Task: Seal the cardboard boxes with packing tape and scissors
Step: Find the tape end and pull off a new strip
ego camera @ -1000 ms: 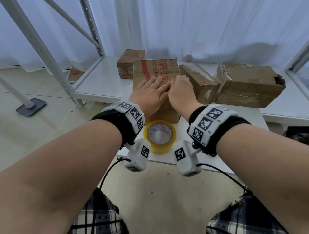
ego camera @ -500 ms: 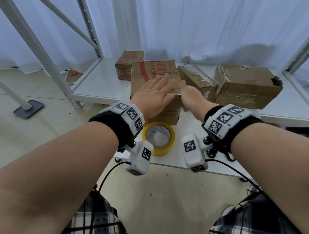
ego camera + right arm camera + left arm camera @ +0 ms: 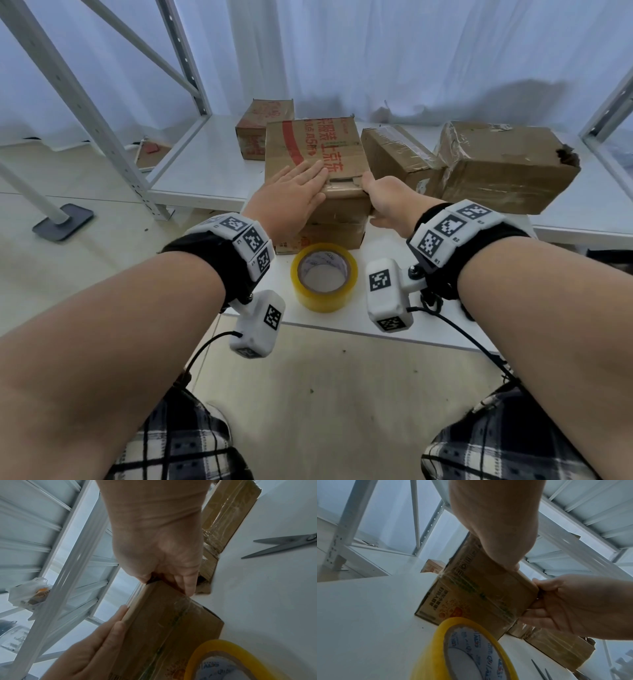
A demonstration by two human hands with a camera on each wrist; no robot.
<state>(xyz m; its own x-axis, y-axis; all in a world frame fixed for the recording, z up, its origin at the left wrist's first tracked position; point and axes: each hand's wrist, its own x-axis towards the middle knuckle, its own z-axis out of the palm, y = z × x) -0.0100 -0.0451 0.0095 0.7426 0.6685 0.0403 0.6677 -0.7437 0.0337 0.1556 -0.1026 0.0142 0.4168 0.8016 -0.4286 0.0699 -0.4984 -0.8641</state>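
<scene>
Cardboard box point(image 3: 315, 161), brown with red print and old tape, sits on the white table point(image 3: 428, 329) against the shelf's front edge. Left hand point(image 3: 291, 195) lies flat, fingers spread, on top; right hand point(image 3: 387, 198) pinches its near right corner. Tape roll point(image 3: 323, 277) stands just nearer. Only the wrist views show scissors point(image 3: 281, 546), blades parted, on bare tabletop rightward.
</scene>
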